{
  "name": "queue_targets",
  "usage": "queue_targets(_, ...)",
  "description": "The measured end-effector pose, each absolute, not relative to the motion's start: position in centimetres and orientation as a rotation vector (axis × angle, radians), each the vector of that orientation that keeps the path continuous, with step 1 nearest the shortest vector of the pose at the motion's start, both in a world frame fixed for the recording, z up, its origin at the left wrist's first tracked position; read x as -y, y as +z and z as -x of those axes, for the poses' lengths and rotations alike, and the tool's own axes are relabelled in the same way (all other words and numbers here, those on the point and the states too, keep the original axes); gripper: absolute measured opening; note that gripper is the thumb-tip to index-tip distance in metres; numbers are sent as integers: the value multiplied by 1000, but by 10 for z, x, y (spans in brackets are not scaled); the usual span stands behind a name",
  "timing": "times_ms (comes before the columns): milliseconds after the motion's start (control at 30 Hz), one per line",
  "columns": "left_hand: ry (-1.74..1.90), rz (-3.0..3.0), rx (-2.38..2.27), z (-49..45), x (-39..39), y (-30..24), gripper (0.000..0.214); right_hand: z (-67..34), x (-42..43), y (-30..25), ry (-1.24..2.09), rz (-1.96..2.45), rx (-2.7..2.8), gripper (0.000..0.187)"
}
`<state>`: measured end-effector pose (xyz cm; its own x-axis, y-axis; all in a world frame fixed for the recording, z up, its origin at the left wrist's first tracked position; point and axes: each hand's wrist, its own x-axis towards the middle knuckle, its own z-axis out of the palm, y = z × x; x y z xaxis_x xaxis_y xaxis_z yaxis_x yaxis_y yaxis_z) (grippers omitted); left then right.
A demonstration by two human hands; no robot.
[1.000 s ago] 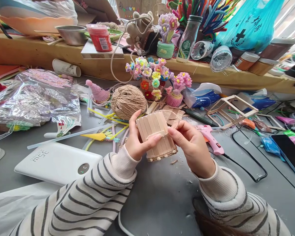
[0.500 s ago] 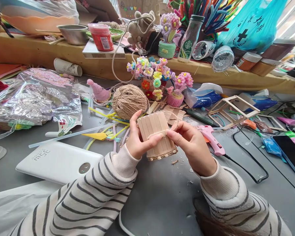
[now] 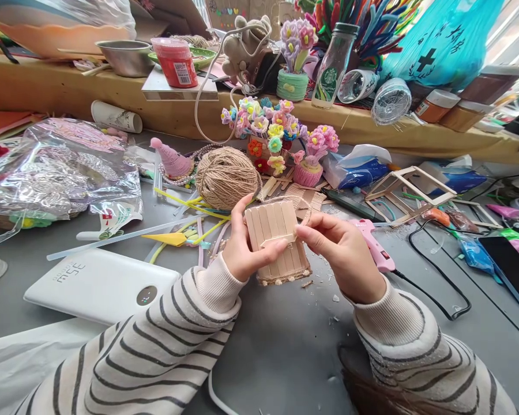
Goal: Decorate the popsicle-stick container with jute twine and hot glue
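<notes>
A small box made of wooden craft sticks (image 3: 278, 239) stands on the grey table (image 3: 285, 346) in front of me, with a twine trim along its base. My left hand (image 3: 244, 245) grips its left side, thumb pressed on a cross stick across the front. On the right, my right hand (image 3: 343, 253) pinches that same cross stick with thumb and forefinger. A ball of jute twine (image 3: 226, 177) lies just behind the box.
A pink glue gun (image 3: 372, 245) with a black cord lies right of my hands. A white power bank (image 3: 99, 283) sits at the left, a crinkled plastic bag (image 3: 56, 173) beyond it. Pipe-cleaner flower pots (image 3: 281, 141), wooden frames (image 3: 409, 193) and a cluttered shelf (image 3: 199, 109) fill the back.
The stick box has turned a little more upright and shifted slightly right; both hands keep their hold on it.
</notes>
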<state>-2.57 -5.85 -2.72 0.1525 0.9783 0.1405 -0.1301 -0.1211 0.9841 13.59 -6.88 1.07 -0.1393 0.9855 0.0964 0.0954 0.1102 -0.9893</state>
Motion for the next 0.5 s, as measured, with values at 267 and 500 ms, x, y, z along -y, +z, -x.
queue_targets(267, 1136, -1313, -1012, 24, 59, -19, 96, -138, 69, 17, 1171, 1135, 1475, 19)
queue_targets(500, 1118, -1326, -1045, 23, 64, -21, 94, -141, 67, 20, 1190, 1129, 1496, 17)
